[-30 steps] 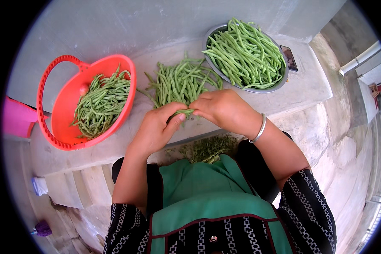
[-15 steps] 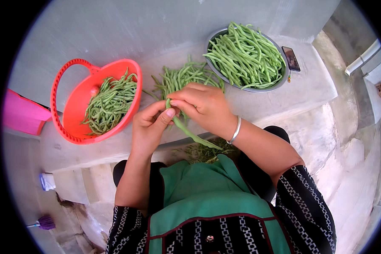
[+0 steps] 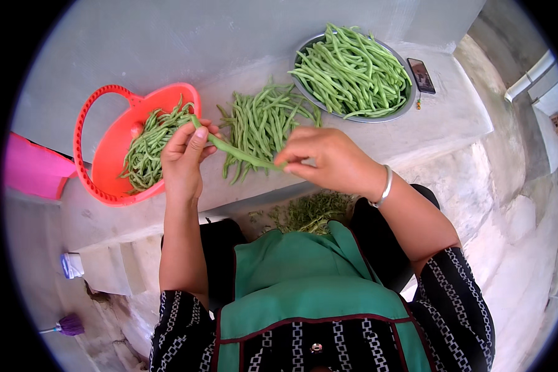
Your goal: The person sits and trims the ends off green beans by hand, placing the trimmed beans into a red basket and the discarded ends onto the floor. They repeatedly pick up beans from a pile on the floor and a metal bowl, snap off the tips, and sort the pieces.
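Observation:
A long green bean [image 3: 239,153] stretches between my two hands above the ledge's front edge. My left hand [image 3: 183,152] grips its left end between thumb and fingers, beside the red basket. At the other end, my right hand [image 3: 332,158] pinches the bean's tip between thumb and index finger; the fingertips are slightly blurred. Behind the held bean lies a loose pile of green beans [image 3: 260,121] on the ledge. Thinner, more wrinkled beans [image 3: 152,146] fill part of the red plastic basket [image 3: 107,173] on the left.
A metal basin [image 3: 378,119] heaped with green beans [image 3: 353,71] stands at the back right, with a phone [image 3: 421,75] beside it. Green trimmings [image 3: 310,211] lie below the concrete ledge [image 3: 446,130], between my knees. A pink object [image 3: 37,164] is at far left, a purple mop head [image 3: 70,325] lower left.
My hands have moved apart: the left went left toward the basket, the right moved right and down to the bean's other end. The bean now lies more level, and the loose pile shows more fully.

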Action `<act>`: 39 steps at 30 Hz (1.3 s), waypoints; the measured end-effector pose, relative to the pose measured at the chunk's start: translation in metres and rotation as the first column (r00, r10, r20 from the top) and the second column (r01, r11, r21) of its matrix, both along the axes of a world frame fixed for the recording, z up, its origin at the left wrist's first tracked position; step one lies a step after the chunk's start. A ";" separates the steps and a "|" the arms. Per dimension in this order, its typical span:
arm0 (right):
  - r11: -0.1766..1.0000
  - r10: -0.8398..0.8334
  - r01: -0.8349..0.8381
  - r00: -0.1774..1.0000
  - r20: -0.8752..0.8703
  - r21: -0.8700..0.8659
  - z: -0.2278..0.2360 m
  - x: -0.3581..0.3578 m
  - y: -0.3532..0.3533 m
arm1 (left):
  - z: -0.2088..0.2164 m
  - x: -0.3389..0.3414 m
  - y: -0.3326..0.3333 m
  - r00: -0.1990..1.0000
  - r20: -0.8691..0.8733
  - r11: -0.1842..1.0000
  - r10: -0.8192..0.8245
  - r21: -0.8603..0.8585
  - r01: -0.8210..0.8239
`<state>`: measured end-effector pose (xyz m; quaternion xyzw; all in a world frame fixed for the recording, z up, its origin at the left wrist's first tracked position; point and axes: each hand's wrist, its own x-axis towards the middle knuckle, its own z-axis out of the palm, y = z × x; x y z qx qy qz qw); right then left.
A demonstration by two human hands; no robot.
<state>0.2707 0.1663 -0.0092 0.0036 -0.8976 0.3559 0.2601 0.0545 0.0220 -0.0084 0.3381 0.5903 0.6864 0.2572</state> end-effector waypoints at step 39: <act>0.921 -0.172 0.192 0.981 -0.088 0.339 0.000 -0.014 -0.011 | -0.011 0.046 0.001 0.468 -0.883 0.998 -0.045 -0.024 0.052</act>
